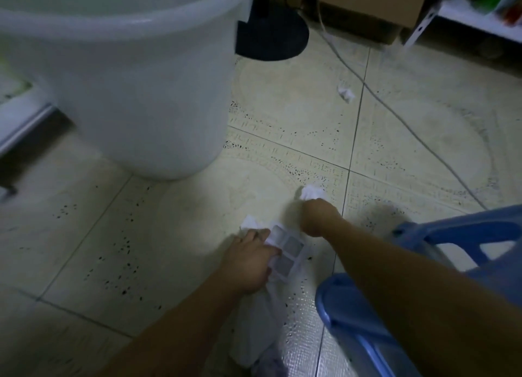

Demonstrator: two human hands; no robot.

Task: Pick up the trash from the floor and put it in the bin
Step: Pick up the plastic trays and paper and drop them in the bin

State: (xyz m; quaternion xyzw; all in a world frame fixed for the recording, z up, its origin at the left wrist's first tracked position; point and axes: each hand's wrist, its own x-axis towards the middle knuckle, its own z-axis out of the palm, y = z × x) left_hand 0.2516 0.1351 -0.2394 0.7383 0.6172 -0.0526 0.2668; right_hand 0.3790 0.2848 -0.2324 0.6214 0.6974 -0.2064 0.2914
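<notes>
A large white bin point(118, 74) is filling the upper left of the frame, standing on the pale tiled floor point(282, 133), and a blue plastic stool point(440, 263) is taking up the lower right. In the lower centre the left hand point(248, 260) is gripping a flat white packet with grey squares point(288, 252), its fingers curled closed over the packet's left edge, while just above and right of it the right hand point(317, 217) is clenching a crumpled white tissue point(312, 193) in a tight fist. Smallest, a second white paper wad point(346, 92) is lying on the floor in the upper right beside a pale cable point(395, 113).
</notes>
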